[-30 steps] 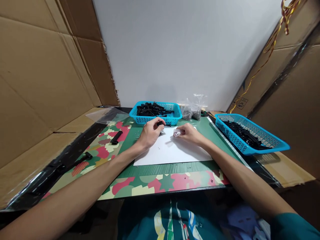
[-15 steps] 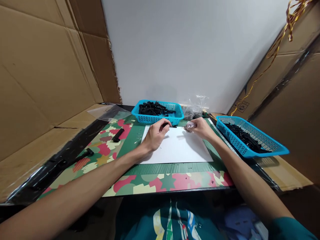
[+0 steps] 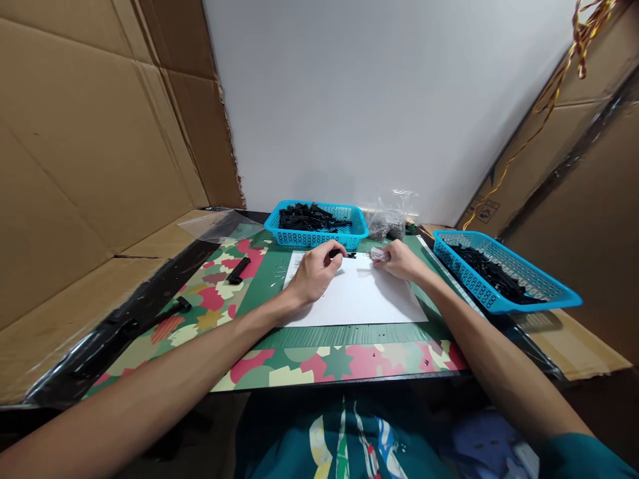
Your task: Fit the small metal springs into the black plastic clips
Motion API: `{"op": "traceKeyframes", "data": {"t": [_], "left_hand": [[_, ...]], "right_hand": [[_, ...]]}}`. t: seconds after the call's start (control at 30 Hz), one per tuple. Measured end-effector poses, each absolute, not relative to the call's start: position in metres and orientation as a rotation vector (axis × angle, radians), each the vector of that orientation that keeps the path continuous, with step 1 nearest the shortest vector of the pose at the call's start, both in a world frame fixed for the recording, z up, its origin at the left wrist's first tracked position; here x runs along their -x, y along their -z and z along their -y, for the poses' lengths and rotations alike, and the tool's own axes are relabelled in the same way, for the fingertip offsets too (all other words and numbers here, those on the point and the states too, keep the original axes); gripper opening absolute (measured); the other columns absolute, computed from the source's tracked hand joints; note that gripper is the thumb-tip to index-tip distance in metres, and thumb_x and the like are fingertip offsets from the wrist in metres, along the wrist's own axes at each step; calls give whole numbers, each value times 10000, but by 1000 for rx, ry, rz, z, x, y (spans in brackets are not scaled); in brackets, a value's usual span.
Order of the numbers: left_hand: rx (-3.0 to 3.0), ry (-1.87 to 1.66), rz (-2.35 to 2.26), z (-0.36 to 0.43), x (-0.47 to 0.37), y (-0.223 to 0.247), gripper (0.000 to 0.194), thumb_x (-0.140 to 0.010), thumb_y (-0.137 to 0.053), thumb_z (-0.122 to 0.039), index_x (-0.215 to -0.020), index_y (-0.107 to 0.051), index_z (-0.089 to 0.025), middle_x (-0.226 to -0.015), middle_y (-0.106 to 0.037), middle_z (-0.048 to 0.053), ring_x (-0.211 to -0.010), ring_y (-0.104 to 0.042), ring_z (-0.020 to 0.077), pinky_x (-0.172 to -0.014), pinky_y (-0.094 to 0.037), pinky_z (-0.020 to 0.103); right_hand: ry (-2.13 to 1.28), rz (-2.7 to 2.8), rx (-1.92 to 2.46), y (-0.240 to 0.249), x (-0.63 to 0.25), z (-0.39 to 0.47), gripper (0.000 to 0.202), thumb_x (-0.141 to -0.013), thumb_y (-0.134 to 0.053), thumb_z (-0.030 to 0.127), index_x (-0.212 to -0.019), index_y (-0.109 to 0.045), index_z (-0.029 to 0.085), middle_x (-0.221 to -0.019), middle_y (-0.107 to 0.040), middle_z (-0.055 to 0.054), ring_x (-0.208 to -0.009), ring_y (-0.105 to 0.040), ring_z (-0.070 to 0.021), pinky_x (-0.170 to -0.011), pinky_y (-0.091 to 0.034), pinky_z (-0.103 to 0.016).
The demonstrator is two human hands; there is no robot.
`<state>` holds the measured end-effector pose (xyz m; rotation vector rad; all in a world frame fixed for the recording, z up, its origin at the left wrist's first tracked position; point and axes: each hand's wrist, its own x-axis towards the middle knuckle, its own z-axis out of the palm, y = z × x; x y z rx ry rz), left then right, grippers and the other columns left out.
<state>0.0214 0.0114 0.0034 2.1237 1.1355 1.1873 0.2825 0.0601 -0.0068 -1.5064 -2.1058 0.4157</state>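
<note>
My left hand (image 3: 315,269) is closed around a small black plastic part (image 3: 344,254), whose end shows beyond the fingertips. The rest of that part is hidden by the fingers. Across from it, my right hand (image 3: 402,259) pinches a small clear plastic bag (image 3: 379,254) near the far edge of a white paper sheet (image 3: 367,299). Tiny dark bits, too small to name, lie on the paper beside the bag. Both hands rest low over the sheet, with a gap between them.
A blue basket (image 3: 319,238) of black parts stands behind my hands, another blue basket (image 3: 499,303) at right. Clear bags of small metal pieces (image 3: 387,229) stand at the back. Black parts (image 3: 238,271) lie at left on the patterned mat (image 3: 299,369). Cardboard walls (image 3: 90,133) flank the table.
The pile of tiny bits beside the bag looks smaller or less visible than before. Both hands keep nearly the same place and hold; the view has shifted slightly.
</note>
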Motion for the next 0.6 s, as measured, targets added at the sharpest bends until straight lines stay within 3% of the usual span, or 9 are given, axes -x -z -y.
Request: {"op": "traceKeyframes", "data": {"t": [0.17, 0.47, 0.6], "left_hand": [[-2126, -1170, -1139, -12, -21, -2, 195, -994, -524, -342, -1021, -670, -217, -871, -678, 4, -759, -570, 177, -710, -488, 348], [-2135, -1149, -1144, -14, -22, -1, 197, -991, -529, -345, -1017, -675, -216, -847, -669, 1, -734, -554, 172, -688, -484, 348], [-2130, -1152, -1137, -13, -22, -1, 197, -982, -530, -343, -1016, -677, -216, -839, -655, -1, -746, -557, 177, -695, -483, 353]], "right_hand": [[-543, 2130, 1540, -3, -290, -59, 402, -743, -668, 254, -530, -328, 230, -546, -245, 44, -561, -228, -105, -525, -156, -310], [-468, 2136, 1496, 1, -286, -59, 184, -746, -661, 269, -599, -599, 177, -535, -382, 25, -558, -309, -115, -517, -200, -295], [-493, 2197, 1569, -6, -290, -57, 184, -722, -693, 246, -578, -599, 178, -532, -399, 13, -549, -336, -124, -516, -205, -311]]}}
